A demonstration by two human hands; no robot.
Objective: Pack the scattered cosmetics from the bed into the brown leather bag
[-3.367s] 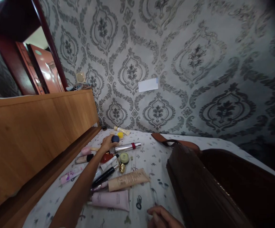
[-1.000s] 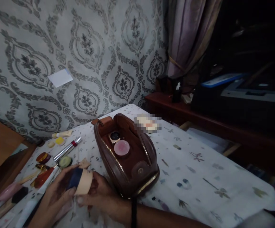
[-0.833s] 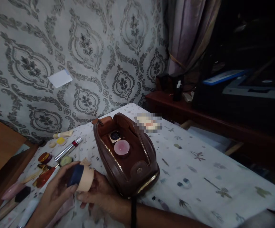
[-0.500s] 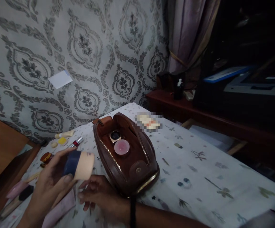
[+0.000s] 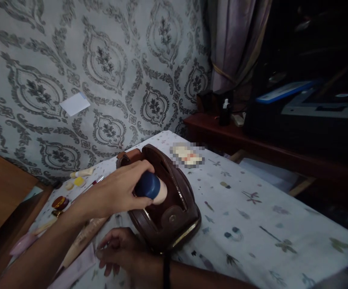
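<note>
My left hand [image 5: 118,188] is closed around a squat cosmetic container [image 5: 154,188] with a dark blue cap and a beige body. It holds the container tilted over the open mouth of a brown leather bag [image 5: 168,233], with the beige end toward the bag's inside. Hand and container cover what lies in the bag. My right hand [image 5: 121,251], with a black band at the wrist, rests by the bag's near side. Its fingers are loosely curled and apart, with nothing visible in them. Beside its fingertips is a pale pink tube [image 5: 79,265].
At left lie an amber-lidded jar [image 5: 60,202], a yellow item [image 5: 79,182], a cream tube [image 5: 83,172], a lipstick-like tube [image 5: 98,180] and a pink item [image 5: 22,243]. Behind the bag is a blurred-out pale item [image 5: 187,155]. A dark red shelf [image 5: 214,130] stands at right.
My left hand has carried the blue-capped container rightward from beside the bag to over its opening, hiding the round pink item and the black compact-like item seen inside before. My right hand has hardly moved.
</note>
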